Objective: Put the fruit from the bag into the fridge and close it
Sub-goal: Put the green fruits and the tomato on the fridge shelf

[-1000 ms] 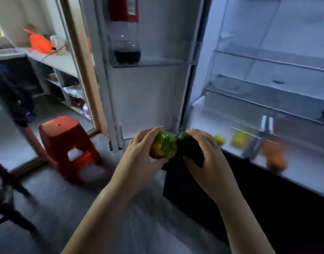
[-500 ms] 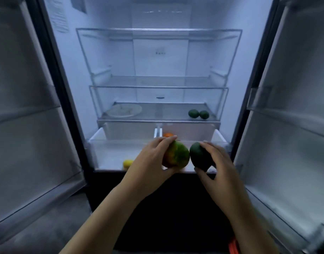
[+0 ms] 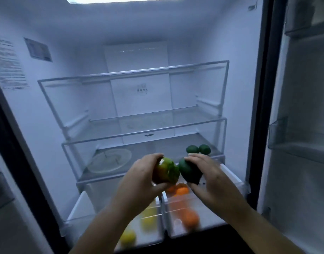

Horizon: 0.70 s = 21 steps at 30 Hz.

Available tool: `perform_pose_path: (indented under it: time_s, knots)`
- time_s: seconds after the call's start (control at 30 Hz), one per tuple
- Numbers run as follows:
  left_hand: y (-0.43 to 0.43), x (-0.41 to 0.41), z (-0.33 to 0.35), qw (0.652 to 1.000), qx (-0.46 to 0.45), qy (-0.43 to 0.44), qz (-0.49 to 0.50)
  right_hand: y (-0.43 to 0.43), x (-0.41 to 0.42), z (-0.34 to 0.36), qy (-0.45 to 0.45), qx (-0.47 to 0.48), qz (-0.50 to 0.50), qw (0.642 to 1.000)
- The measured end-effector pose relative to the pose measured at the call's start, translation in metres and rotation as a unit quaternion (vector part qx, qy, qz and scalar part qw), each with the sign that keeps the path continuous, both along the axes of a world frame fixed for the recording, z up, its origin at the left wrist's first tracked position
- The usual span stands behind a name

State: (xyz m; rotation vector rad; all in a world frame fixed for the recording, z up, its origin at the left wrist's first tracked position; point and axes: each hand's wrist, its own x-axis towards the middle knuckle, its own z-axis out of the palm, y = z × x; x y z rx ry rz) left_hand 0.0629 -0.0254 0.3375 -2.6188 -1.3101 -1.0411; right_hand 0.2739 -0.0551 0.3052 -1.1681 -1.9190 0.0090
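The fridge (image 3: 208, 52) stands wide open in front of me. My left hand (image 3: 139, 182) grips a green and orange mango (image 3: 166, 171). My right hand (image 3: 208, 178) grips a dark green avocado (image 3: 188, 171). Both fruits are side by side, in front of the lowest glass shelf (image 3: 157, 145). Two dark green fruits (image 3: 198, 149) lie at the right end of that shelf. Below my hands, two pulled-out drawers hold fruit: lemons (image 3: 128, 237) in the left drawer, oranges (image 3: 190, 219) in the right drawer. No bag is in view.
A clear glass plate (image 3: 110, 160) lies on the left of the lowest shelf. The two upper shelves (image 3: 131, 74) are bare. The right door (image 3: 304, 125) with its bins stands open beside me; the left door edge (image 3: 3, 180) is at the left.
The view swung from the left door to face the fridge interior, then came closer. Both hands, each still holding its fruit, rose from drawer height to the lowest shelf.
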Motion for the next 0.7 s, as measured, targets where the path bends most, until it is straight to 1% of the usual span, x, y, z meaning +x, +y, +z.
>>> perform_pose_path:
  time_s: [0.1,0.17,0.43,0.6,0.7]
  knots:
    - [0.035,-0.021,0.001,1.000,-0.005,0.011,-0.004,0.036,-0.012,0.004,-0.034,0.002,0.014,0.999]
    - [0.056,-0.028,-0.001,1.000,-0.010,0.008,-0.011,0.056,-0.016,0.004,-0.041,0.002,0.014,0.999]
    - [0.117,-0.021,-0.007,0.998,-0.032,-0.040,-0.043,0.110,-0.011,0.003,-0.032,0.003,0.000,0.999]
    - [0.149,-0.005,-0.015,0.997,-0.043,-0.051,-0.046,0.142,0.003,-0.009,0.007,0.001,-0.004,1.000]
    - [0.164,0.003,-0.015,0.996,-0.055,-0.049,-0.041,0.162,0.014,-0.013,0.006,-0.007,0.004,1.000]
